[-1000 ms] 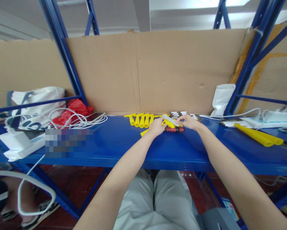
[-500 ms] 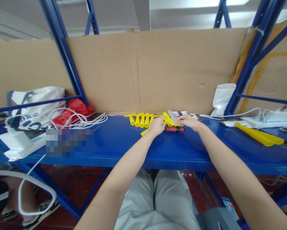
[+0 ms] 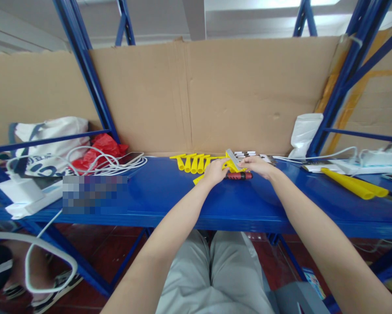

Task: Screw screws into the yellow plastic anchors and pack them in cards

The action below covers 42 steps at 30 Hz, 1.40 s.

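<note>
My left hand (image 3: 216, 172) is closed around the handle end of a yellow squeegee with a pale grey strip (image 3: 234, 160) along its head. At the other end of that strip, my right hand (image 3: 257, 166) pinches the squeegee with bent fingers. Just below the hands lies a red and black screwdriver handle (image 3: 240, 175) on the blue shelf (image 3: 169, 196). Left of my left hand, several yellow squeegee handles (image 3: 194, 164) lie in a row. Another yellow piece (image 3: 198, 179) sticks out from under my left wrist, mostly hidden.
White-and-black thin pieces (image 3: 246, 154) lie behind my hands. At right are two long yellow tubes (image 3: 354, 184), a white power strip (image 3: 369, 165) and a white pouch (image 3: 305, 135). Coiled white cables (image 3: 117, 163), a red bag (image 3: 106, 146) and a charger (image 3: 21, 192) crowd the left. Cardboard (image 3: 228, 96) walls the back.
The squeegee has turned slightly between my hands, so its grey strip faces up more and sits a little further left. Both hands have barely moved.
</note>
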### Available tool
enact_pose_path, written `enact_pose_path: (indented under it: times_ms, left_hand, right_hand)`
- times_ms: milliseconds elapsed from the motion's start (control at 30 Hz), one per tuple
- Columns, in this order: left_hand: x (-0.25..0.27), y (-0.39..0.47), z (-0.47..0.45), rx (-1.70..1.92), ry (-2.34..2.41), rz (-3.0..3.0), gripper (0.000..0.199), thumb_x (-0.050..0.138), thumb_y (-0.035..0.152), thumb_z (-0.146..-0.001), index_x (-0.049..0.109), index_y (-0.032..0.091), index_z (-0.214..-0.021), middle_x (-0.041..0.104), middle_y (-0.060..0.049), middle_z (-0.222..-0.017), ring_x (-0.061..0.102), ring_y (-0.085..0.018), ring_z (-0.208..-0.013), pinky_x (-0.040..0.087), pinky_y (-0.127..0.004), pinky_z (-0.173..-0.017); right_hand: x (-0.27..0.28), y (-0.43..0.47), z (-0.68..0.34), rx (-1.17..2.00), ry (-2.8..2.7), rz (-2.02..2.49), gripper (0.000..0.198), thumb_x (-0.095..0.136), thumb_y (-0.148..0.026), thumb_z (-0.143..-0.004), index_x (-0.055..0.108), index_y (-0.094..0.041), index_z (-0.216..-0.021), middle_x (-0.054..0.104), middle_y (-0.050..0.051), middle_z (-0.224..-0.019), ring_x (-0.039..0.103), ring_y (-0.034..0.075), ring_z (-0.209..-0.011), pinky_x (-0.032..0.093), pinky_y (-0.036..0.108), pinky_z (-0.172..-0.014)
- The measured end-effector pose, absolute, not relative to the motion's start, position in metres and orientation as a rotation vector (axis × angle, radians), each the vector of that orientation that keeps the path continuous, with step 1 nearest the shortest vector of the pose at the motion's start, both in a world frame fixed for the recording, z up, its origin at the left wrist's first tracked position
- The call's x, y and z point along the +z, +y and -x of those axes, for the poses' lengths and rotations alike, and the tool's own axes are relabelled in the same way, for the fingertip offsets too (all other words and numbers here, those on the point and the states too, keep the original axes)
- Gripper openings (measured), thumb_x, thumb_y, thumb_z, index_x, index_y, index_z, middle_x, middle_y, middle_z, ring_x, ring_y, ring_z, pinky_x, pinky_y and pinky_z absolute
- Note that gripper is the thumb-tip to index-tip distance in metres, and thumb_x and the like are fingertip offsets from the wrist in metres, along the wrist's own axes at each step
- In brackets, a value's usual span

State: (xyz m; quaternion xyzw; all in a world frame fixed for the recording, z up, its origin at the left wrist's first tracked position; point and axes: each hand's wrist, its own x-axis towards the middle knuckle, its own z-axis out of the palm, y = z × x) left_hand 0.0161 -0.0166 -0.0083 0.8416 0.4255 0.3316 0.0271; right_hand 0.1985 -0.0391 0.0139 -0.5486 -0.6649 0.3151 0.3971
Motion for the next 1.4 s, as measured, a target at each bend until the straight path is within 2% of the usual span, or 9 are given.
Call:
enact_pose_path:
  times_ms: [267,500,667,933,1233,1300,1400]
  left_hand:
    - [-0.009,-0.015,-0.015,1.013,1.319,-2.638,0.041,0.054,0.023,-0.086,0.057,0.024,-0.128,0.063,-0.005,-0.124,0.056,-0.020,-0.116,0.042,-0.032,-0.099]
    - [-0.006,-0.022,-0.015,0.908,1.388,-2.757,0.043,0.047,0.023,-0.090,0.052,0.031,-0.132,0.064,-0.005,-0.112,0.059,-0.022,-0.106,0.046,-0.033,-0.091]
    - [-0.006,-0.023,-0.015,0.842,1.377,-2.822,0.045,0.042,0.021,-0.092,0.049,0.032,-0.134,0.061,-0.006,-0.107,0.058,-0.021,-0.102,0.045,-0.033,-0.089]
    - [-0.007,-0.020,-0.015,0.850,1.302,-2.852,0.044,0.042,0.021,-0.092,0.051,0.031,-0.133,0.062,-0.006,-0.104,0.058,-0.020,-0.098,0.045,-0.033,-0.089]
    - [-0.006,-0.025,-0.015,0.795,1.337,-2.867,0.045,0.041,0.021,-0.092,0.049,0.032,-0.135,0.061,-0.006,-0.105,0.059,-0.020,-0.098,0.046,-0.033,-0.087]
    - [-0.006,-0.025,-0.015,0.784,1.338,-2.865,0.045,0.041,0.020,-0.092,0.049,0.032,-0.135,0.062,-0.006,-0.106,0.060,-0.020,-0.098,0.046,-0.033,-0.087]
    - [-0.006,-0.025,-0.015,0.778,1.331,-2.852,0.045,0.041,0.019,-0.092,0.050,0.032,-0.134,0.062,-0.006,-0.109,0.059,-0.020,-0.101,0.046,-0.032,-0.089]
  right_hand:
    - [0.012,-0.037,-0.197,0.743,-1.687,1.427,0.018,0.065,-0.033,-0.063,0.057,-0.017,-0.060,0.057,-0.002,-0.063,0.049,0.011,-0.062,0.038,0.024,-0.061]
    - [0.014,-0.038,-0.193,0.763,-1.676,1.382,0.012,0.064,-0.026,-0.064,0.056,-0.018,-0.061,0.060,-0.001,-0.064,0.054,0.013,-0.068,0.042,0.026,-0.070]
    - [0.014,-0.040,-0.194,0.804,-1.639,1.355,0.008,0.064,-0.024,-0.065,0.059,-0.018,-0.066,0.062,0.000,-0.070,0.054,0.012,-0.070,0.041,0.024,-0.068]
    - [0.013,-0.039,-0.193,0.848,-1.597,1.366,0.009,0.064,-0.027,-0.068,0.063,-0.017,-0.069,0.064,0.000,-0.073,0.054,0.012,-0.072,0.041,0.024,-0.067]
    - [0.010,-0.038,-0.194,0.831,-1.693,1.304,0.012,0.063,-0.027,-0.063,0.057,-0.017,-0.060,0.055,-0.003,-0.061,0.047,0.009,-0.060,0.038,0.023,-0.062]
    - [0.011,-0.038,-0.193,0.812,-1.705,1.322,0.011,0.061,-0.027,-0.065,0.059,-0.017,-0.062,0.059,-0.002,-0.064,0.050,0.010,-0.063,0.039,0.023,-0.064]
    - [0.013,-0.036,-0.196,0.698,-1.719,1.439,0.017,0.054,-0.030,-0.074,0.064,-0.016,-0.071,0.067,0.004,-0.078,0.057,0.014,-0.074,0.043,0.024,-0.069]
